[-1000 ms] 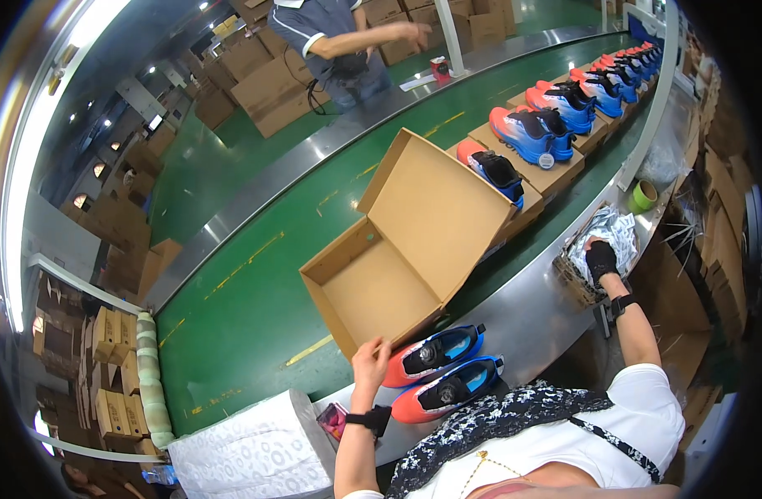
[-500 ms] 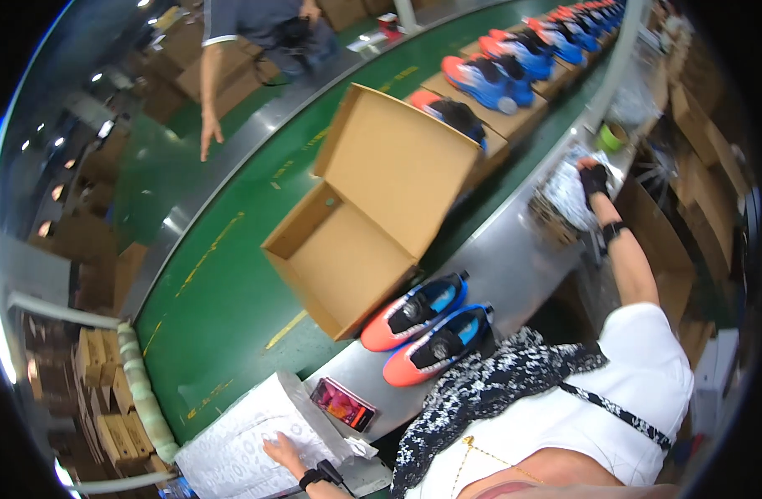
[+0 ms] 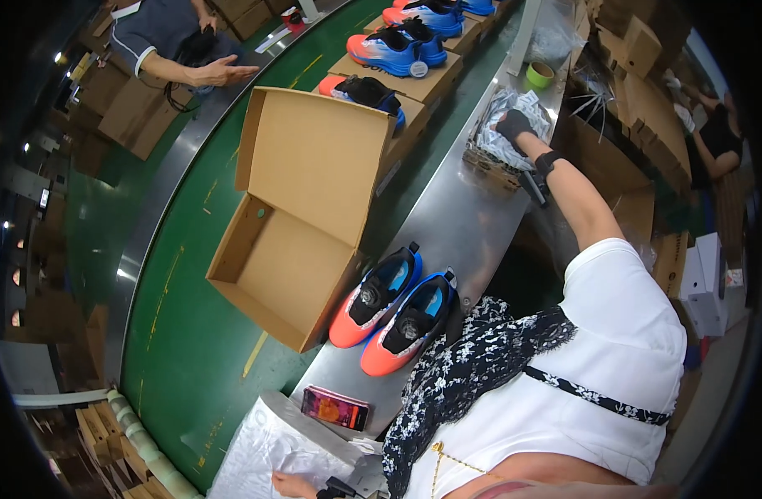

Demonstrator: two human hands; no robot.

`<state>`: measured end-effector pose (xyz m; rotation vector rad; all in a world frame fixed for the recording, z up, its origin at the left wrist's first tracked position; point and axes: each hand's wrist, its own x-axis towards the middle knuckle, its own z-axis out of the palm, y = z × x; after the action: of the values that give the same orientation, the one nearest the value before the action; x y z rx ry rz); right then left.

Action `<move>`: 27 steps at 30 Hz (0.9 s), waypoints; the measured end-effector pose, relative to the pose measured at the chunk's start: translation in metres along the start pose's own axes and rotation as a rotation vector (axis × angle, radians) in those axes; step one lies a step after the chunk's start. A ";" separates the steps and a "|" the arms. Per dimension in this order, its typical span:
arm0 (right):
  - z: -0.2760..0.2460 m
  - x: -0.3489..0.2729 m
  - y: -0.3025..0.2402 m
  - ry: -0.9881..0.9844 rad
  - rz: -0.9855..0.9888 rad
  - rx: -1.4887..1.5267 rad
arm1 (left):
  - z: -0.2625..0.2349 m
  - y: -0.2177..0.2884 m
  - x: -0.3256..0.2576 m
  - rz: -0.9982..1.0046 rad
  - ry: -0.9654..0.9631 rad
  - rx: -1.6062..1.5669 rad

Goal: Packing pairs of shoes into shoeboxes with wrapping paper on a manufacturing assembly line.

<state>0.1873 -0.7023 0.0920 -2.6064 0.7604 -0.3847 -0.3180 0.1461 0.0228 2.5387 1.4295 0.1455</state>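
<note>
My right hand (image 3: 516, 126), in a dark fingerless glove, reaches down into a carton of small silvery-white packets (image 3: 514, 154); its fingertips are hidden among them. At the lower left my left hand (image 3: 294, 484) is closed at the fingers on white wrapping paper (image 3: 260, 445), which wrinkles around it. Between my arms a pair of orange-and-blue sneakers, the left shoe (image 3: 373, 299) and the right shoe (image 3: 410, 324), stands on the metal ledge. Beyond them an unlidded brown shoebox (image 3: 289, 258) has nothing inside, its lid tilted up.
A phone (image 3: 335, 407) lies beside the paper. More sneakers (image 3: 398, 50) stand on boxes along the green conveyor (image 3: 169, 333). Green tape (image 3: 539, 75) sits past the packet carton. Across the belt a person's hand (image 3: 219, 72) is stretched out; another person (image 3: 714, 141) is at far right.
My left hand has slid toward me over the paper, which is now more wrinkled. My right hand has pushed deeper into the packets. The person across the belt has raised an arm.
</note>
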 end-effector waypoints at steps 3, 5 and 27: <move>0.019 0.022 0.031 -0.015 -0.049 -0.075 | -0.019 0.016 0.021 0.115 0.087 -0.080; -0.008 0.007 0.017 0.115 -0.084 0.133 | -0.038 0.033 0.022 0.200 0.181 -0.163; -0.012 -0.184 -0.357 -0.920 -0.706 1.317 | -0.116 0.583 -0.080 0.829 -0.057 -1.183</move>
<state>0.1945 -0.3264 0.2341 -1.3652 -0.6029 0.1531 0.1023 -0.1977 0.2781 1.8351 0.0175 0.7600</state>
